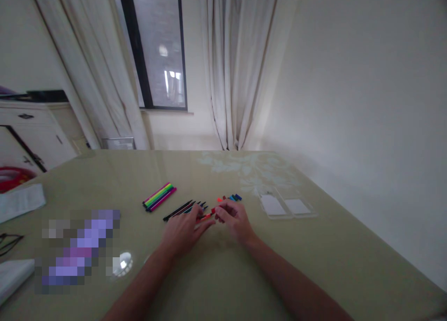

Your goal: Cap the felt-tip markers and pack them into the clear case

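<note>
At the middle of the table, my left hand (pixel 184 229) holds a red-orange marker (pixel 205 217) whose tip points right. My right hand (pixel 234 218) pinches a small red cap (pixel 213 210) close to that tip. Uncapped dark markers (pixel 177 210) lie side by side just beyond my left hand, partly hidden by it. Loose caps (pixel 234 197), blue, green and red, sit behind my right hand. Farther left is a row of capped markers (pixel 159 197) in pink, yellow, green and purple.
An open clear plastic case (pixel 293 216) with white inserts lies to the right on the table (pixel 314 260). At the left are a blurred purple item (pixel 84 246), a white packet (pixel 23 201), a black cord (pixel 10 243) and a white object (pixel 14 274) at the edge.
</note>
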A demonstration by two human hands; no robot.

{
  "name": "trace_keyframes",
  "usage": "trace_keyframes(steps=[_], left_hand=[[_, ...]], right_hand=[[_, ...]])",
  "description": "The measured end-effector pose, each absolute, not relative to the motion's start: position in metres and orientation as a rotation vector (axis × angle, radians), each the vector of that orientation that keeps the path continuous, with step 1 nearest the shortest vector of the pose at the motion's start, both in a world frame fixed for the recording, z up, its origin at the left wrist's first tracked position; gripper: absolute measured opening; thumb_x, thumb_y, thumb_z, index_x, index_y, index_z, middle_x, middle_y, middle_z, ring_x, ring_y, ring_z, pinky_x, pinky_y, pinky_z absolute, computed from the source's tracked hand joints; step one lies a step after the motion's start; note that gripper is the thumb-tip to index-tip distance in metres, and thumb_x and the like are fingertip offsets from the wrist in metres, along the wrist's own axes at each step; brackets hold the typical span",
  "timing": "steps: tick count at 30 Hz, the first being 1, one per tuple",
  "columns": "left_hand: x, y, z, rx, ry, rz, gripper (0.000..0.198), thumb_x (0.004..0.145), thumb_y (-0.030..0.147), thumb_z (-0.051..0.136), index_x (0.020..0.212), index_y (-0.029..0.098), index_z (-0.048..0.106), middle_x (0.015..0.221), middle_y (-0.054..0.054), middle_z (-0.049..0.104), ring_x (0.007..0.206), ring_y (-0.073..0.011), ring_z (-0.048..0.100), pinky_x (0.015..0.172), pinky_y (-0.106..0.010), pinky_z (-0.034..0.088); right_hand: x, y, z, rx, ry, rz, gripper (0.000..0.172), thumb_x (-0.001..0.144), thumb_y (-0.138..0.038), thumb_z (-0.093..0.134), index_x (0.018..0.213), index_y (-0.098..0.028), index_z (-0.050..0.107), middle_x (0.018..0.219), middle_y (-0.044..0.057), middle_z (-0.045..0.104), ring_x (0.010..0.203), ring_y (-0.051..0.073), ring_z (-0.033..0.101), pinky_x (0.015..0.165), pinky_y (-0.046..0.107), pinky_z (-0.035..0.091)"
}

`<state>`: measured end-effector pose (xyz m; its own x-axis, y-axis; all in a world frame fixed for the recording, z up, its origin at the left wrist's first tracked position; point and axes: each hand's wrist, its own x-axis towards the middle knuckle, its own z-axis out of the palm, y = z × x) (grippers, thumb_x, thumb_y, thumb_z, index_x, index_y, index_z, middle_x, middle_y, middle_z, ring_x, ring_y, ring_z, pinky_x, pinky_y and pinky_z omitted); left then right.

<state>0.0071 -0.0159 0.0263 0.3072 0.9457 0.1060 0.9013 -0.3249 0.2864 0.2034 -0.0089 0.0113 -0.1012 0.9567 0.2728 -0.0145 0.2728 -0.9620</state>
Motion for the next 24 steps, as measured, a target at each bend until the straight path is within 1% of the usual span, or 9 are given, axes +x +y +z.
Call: trace_keyframes(steps=[3, 5, 7, 9, 12, 16, 19, 21, 24], left_hand=[[-0.011, -0.003, 0.019, 2.288, 1.814, 0.597, 0.044, 0.101, 0.061, 0.042, 0.119, 0.024, 0.056, 0.107, -0.009, 0.076, 0.097, -0.0293, 0.074, 0.080, -0.037, 0.054], [-0.027, 0.012, 0.007, 2.340, 1.784, 0.846, 0.040, 0.106, 0.047, 0.032, 0.123, 0.019, 0.057, 0.118, -0.014, 0.071, 0.111, -0.0287, 0.070, 0.094, -0.041, 0.054], [-0.043, 0.027, -0.005, 2.432, 1.765, 1.019, 0.043, 0.104, 0.030, 0.026, 0.128, 0.014, 0.059, 0.122, -0.017, 0.066, 0.118, -0.0296, 0.064, 0.104, -0.044, 0.051], [-0.055, 0.040, -0.017, 2.404, 1.853, 1.076, 0.047, 0.102, 0.028, 0.029, 0.134, 0.011, 0.059, 0.118, -0.018, 0.063, 0.111, -0.0301, 0.065, 0.103, -0.047, 0.051], [-0.064, 0.051, -0.026, 2.332, 1.910, 1.049, 0.048, 0.101, 0.030, 0.034, 0.134, 0.011, 0.062, 0.116, -0.017, 0.064, 0.106, -0.0291, 0.066, 0.100, -0.045, 0.053], [-0.063, 0.050, -0.023, 2.245, 1.878, 0.969, 0.039, 0.102, 0.036, 0.042, 0.119, 0.016, 0.070, 0.117, -0.013, 0.071, 0.111, -0.0282, 0.067, 0.102, -0.042, 0.052], [-0.062, 0.047, -0.017, 2.203, 1.846, 0.906, 0.037, 0.102, 0.037, 0.042, 0.104, 0.020, 0.074, 0.108, -0.010, 0.076, 0.104, -0.0268, 0.070, 0.096, -0.040, 0.054], [-0.065, 0.047, -0.014, 2.163, 1.901, 0.922, 0.038, 0.102, 0.034, 0.040, 0.105, 0.020, 0.074, 0.110, -0.011, 0.076, 0.103, -0.0276, 0.070, 0.096, -0.042, 0.054], [-0.075, 0.046, -0.011, 2.131, 2.141, 0.921, 0.041, 0.100, 0.031, 0.038, 0.116, 0.017, 0.073, 0.119, -0.017, 0.072, 0.107, -0.0314, 0.067, 0.098, -0.046, 0.052]], right_hand=[[0.220, 0.004, 0.012, -1.023, -1.334, 0.920, 0.028, 0.087, -0.048, 0.070, 0.089, -0.021, 0.076, 0.075, 0.005, 0.074, 0.067, 0.019, 0.066, 0.064, 0.030, 0.053], [0.235, 0.013, 0.012, -1.106, -1.298, 0.748, 0.025, 0.086, -0.045, 0.069, 0.092, -0.021, 0.076, 0.084, 0.007, 0.078, 0.075, 0.021, 0.070, 0.071, 0.033, 0.055], [0.249, 0.022, 0.009, -1.220, -1.296, 0.564, 0.023, 0.085, -0.039, 0.067, 0.096, -0.022, 0.077, 0.092, 0.008, 0.080, 0.078, 0.021, 0.071, 0.075, 0.034, 0.056], [0.259, 0.027, 0.003, -1.318, -1.332, 0.454, 0.023, 0.084, -0.035, 0.064, 0.097, -0.021, 0.076, 0.090, 0.007, 0.079, 0.072, 0.020, 0.068, 0.069, 0.032, 0.054], [0.264, 0.031, -0.006, -1.420, -1.420, 0.359, 0.018, 0.084, -0.031, 0.062, 0.093, -0.022, 0.073, 0.083, 0.006, 0.077, 0.067, 0.020, 0.066, 0.063, 0.030, 0.051], [0.260, 0.030, -0.010, -1.525, -1.580, 0.235, 0.010, 0.086, -0.023, 0.064, 0.093, -0.022, 0.071, 0.087, 0.005, 0.076, 0.076, 0.020, 0.068, 0.071, 0.031, 0.049], [0.257, 0.029, -0.008, -1.563, -1.677, 0.180, 0.011, 0.087, -0.018, 0.064, 0.095, -0.022, 0.071, 0.092, 0.006, 0.076, 0.082, 0.021, 0.068, 0.076, 0.033, 0.048], [0.256, 0.028, -0.007, -1.565, -1.726, 0.150, 0.014, 0.086, -0.015, 0.064, 0.095, -0.022, 0.072, 0.095, 0.007, 0.076, 0.086, 0.022, 0.067, 0.080, 0.034, 0.048], [0.255, 0.027, -0.006, -1.558, -1.796, 0.113, 0.017, 0.086, -0.012, 0.063, 0.095, -0.021, 0.073, 0.097, 0.010, 0.075, 0.092, 0.026, 0.067, 0.084, 0.037, 0.048]])
